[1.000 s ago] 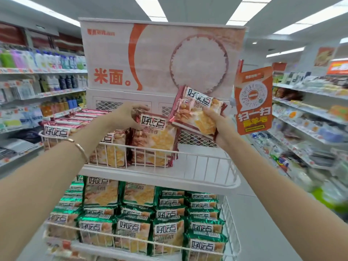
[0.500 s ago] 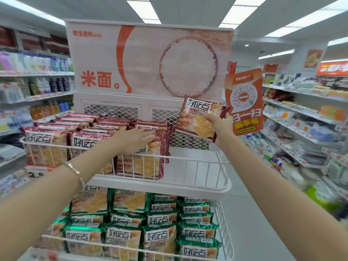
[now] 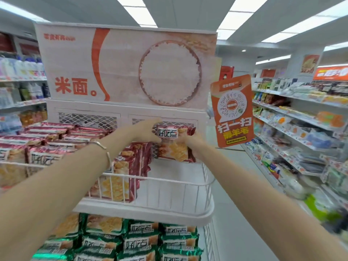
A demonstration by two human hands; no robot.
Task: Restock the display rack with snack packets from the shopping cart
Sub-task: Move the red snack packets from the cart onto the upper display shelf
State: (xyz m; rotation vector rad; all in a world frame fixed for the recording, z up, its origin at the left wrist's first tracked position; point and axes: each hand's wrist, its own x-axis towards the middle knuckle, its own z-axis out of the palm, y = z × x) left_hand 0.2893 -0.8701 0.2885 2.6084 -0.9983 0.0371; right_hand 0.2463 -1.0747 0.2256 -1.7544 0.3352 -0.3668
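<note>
The step in hand looks like placing. Just right of the red row (image 3: 120,178) in the rack's top basket (image 3: 169,180), the left hand (image 3: 146,131) pinches the packet (image 3: 174,149) at its upper left. The packet is held upright, with the right hand (image 3: 194,146) curled round its right edge. Next, probably: seat it beside that row, then let go.
</note>
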